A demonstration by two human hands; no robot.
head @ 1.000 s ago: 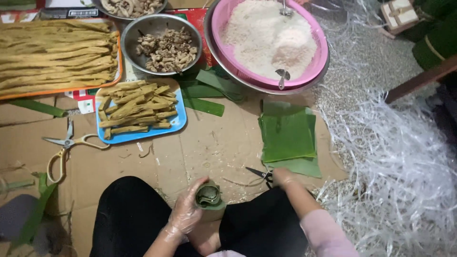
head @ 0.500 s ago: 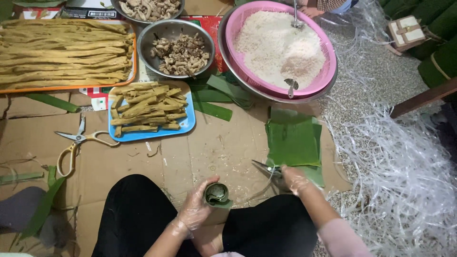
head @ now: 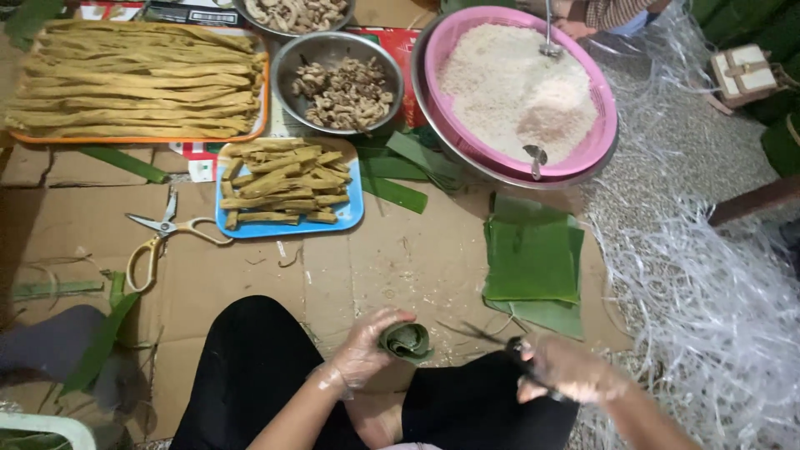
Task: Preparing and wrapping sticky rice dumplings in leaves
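Right now I am gripping the leaf-wrapped bundle (head: 406, 340) in my left hand (head: 367, 350), near my lap, while my right hand (head: 567, 371) is clutching dark scissors (head: 500, 340) just to its right, blades pointing left toward it.

Left hand (head: 367, 350), gloved, grips a folded green leaf wrap (head: 407, 340) at lower centre. Right hand (head: 567, 371), blurred, holds dark scissors (head: 500, 340) just right of it. Leaf stack (head: 532, 260) centre right, pink rice basin (head: 604, 142) upper right, blue tray (head: 350, 218) of yellow strips centre, all on cardboard (head: 400, 258).
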